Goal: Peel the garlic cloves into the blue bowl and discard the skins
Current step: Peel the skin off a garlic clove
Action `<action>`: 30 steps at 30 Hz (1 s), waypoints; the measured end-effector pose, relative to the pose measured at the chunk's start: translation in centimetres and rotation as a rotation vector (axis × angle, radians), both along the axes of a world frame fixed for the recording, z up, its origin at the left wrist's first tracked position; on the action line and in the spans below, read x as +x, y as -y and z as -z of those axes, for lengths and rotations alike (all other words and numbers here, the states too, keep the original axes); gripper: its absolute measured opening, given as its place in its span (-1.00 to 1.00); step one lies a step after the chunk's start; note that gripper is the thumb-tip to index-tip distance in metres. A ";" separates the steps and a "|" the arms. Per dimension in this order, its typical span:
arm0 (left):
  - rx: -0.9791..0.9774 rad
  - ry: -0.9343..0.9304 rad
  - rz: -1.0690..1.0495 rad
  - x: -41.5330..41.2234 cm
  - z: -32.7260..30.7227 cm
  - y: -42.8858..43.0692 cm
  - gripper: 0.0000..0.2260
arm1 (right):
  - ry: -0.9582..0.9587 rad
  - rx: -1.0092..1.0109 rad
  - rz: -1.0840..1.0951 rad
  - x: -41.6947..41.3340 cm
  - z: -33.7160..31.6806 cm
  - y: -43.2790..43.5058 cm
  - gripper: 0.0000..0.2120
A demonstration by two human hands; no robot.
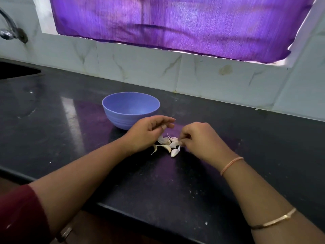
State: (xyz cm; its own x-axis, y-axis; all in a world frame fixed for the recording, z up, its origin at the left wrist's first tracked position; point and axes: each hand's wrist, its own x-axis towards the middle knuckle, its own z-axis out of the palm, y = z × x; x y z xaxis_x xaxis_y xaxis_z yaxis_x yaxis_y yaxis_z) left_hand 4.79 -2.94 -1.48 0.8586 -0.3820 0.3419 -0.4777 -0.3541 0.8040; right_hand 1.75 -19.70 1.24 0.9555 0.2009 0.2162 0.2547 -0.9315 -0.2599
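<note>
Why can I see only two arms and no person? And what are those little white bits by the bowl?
The camera sits on the person's head and looks down, so you see only their arms, just as they do. There is one picture, from that one spot. The white bits are garlic cloves, lying in a small pile on the dark counter. Behind them stands a blue bowl; nothing shows inside it. The left hand hangs relaxed over the pile, holding nothing. The right hand has curled fingers that seem to pinch one clove at the pile's edge. A purple curtain hangs behind.

Black counter [175, 187] under blue bowl [131, 110], garlic cloves [168, 146].
</note>
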 end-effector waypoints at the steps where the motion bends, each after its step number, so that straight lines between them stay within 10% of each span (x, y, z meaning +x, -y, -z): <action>1: -0.006 0.013 -0.002 0.0 -0.1 0.0 -0.74 | 0.072 0.125 0.009 0.0 -0.1 0.1 -0.95; 5: -0.019 0.035 -0.001 0.0 -0.2 0.1 -0.75 | 0.456 0.437 0.019 -0.3 -0.7 0.4 -0.94; 10: -0.015 0.041 0.001 0.1 -0.1 0.0 -0.75 | 0.836 0.345 -0.093 -0.5 -1.3 0.1 -0.92; 15: -0.028 0.030 -0.019 0.0 0.0 0.0 -0.76 | 0.018 -0.171 0.090 0.4 0.0 0.5 -0.90; 22: -0.035 0.067 -0.012 -0.3 -0.3 0.0 -0.79 | -0.009 0.784 -0.022 -0.3 -0.7 0.6 -0.93; 30: -0.075 0.069 -0.014 -0.6 -0.7 -0.1 -0.84 | -0.115 0.951 -0.061 -0.5 -0.4 0.1 -0.87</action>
State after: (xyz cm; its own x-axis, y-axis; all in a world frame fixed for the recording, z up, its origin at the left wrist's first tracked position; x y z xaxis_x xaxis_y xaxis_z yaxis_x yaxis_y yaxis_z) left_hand 4.17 -2.85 -0.83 0.8373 -0.3409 0.4275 -0.5281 -0.3014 0.7939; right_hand 1.24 -19.85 1.66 0.9747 0.0392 0.2201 0.2214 -0.3037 -0.9267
